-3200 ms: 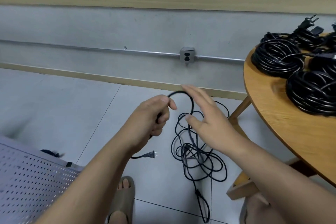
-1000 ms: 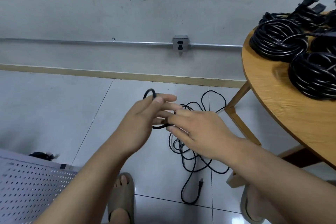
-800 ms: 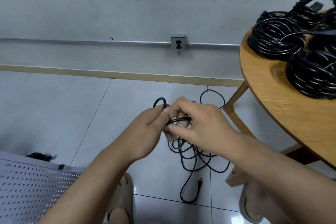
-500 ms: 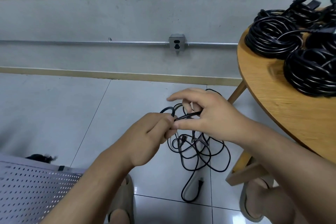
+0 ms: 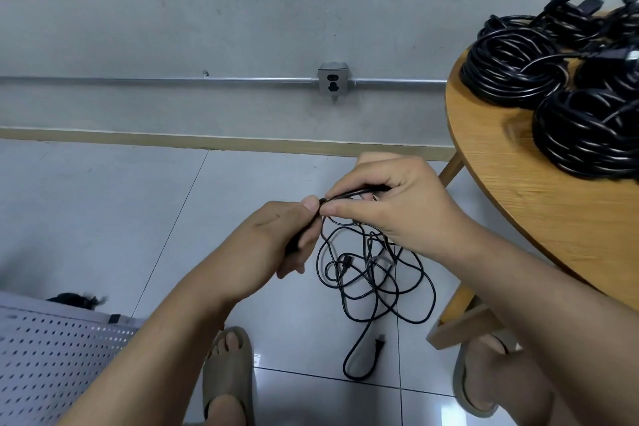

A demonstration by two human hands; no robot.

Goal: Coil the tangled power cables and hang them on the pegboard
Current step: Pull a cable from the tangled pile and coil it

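Table: a round wooden top point(image 5: 553, 218) is seen at the right, its leg just beside the heap.
Pegboard: a grey perforated panel point(image 5: 52, 363) is laid at the lower left, well apart from the cable.
Coiled cables: black bundles point(image 5: 511, 69) are piled on the table.
Tangled cable: a loose black heap point(image 5: 373, 280) is spread on the floor tiles point(image 5: 103, 218) below both hands; one strand is lifted to the fingers.
Right hand point(image 5: 397, 214): the strand is pinched between thumb and curled forefinger.
Left hand point(image 5: 276, 242): fingers are curled round the same strand, the thumb pressed on top, just beside the right thumb.
Sandal point(image 5: 228, 370): worn on a foot near the pegboard.
Plug point(image 5: 379, 349): the free end is left on the tiles between the feet.
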